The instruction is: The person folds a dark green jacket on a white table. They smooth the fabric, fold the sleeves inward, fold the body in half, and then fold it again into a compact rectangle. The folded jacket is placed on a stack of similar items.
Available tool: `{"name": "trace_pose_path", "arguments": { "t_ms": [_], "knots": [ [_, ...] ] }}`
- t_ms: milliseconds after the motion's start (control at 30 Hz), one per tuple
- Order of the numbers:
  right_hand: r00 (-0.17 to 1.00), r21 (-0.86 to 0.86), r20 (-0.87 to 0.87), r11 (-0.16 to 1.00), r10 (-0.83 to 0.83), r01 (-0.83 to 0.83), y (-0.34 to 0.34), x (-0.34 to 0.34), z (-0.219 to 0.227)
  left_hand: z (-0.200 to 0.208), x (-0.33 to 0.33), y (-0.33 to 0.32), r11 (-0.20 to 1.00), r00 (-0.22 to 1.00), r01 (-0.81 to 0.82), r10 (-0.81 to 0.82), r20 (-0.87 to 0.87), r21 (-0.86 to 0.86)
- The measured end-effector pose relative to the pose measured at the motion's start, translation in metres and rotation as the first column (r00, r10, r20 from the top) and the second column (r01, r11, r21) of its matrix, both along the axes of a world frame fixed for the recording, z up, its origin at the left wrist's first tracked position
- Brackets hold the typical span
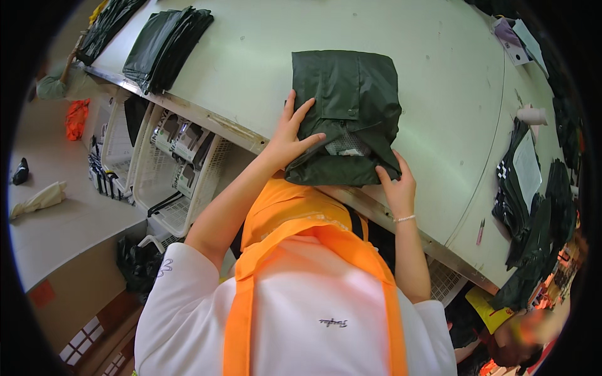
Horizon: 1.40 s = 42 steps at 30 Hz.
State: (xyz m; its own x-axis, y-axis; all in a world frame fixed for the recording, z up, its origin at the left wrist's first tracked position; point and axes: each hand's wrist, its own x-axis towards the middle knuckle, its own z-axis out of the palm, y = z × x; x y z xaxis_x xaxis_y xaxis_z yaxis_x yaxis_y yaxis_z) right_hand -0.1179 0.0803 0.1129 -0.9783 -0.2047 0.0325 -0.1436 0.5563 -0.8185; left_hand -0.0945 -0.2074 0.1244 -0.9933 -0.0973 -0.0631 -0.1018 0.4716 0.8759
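A folded dark green jacket (pixel 342 72) of smooth, waterproof-looking cloth lies in front of me at the near edge of the table. A flap with a snap runs down its middle. Below it, an opening shows pale mesh lining (pixel 347 143) and a bit of something white. My left hand (pixel 293 135) rests on the jacket's left side, fingers spread and thumb stretched over the cloth toward the opening. At the lower right corner, my right hand (pixel 399 183) pinches the cloth, thumb on top and the other fingers along the side, partly hidden.
A stack of folded dark green garments (pixel 166 47) lies at the table's far left. White plastic baskets (pixel 204 188) holding packaged goods stand below the left edge. At right are dark garments (pixel 517 188), a thread cone (pixel 532 116) and a small pink tool (pixel 480 232). Another person (pixel 511 335) is at lower right.
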Motion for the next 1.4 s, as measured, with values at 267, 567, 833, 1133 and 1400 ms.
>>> {"name": "trace_pose_path", "arguments": {
  "t_ms": [267,567,833,1133,1400],
  "knots": [
    [0.927,-0.209,0.340,0.948,-0.160,0.240,0.005,0.024,0.029,0.022,0.037,-0.022,0.996,0.997,-0.070,0.071,-0.027,0.047],
    [0.717,-0.501,0.690,0.780,0.099,0.375,0.021,0.033,0.041,0.031,0.109,-0.022,0.684,0.893,-0.436,0.245,0.379,0.585],
    [0.987,-0.048,0.130,0.994,-0.089,0.096,-0.005,0.037,0.053,0.034,0.092,-0.010,0.957,0.959,-0.258,0.235,0.159,0.137],
    [0.942,0.200,0.209,0.932,0.261,-0.303,-0.001,0.012,0.100,0.077,0.069,-0.061,0.985,0.933,0.143,-0.168,0.319,0.099],
    [0.998,0.680,-0.049,0.731,-0.032,0.057,-0.102,-0.034,0.015,-0.016,-0.002,0.007,0.872,0.981,0.041,-0.128,-0.146,-0.487]
  ]
}}
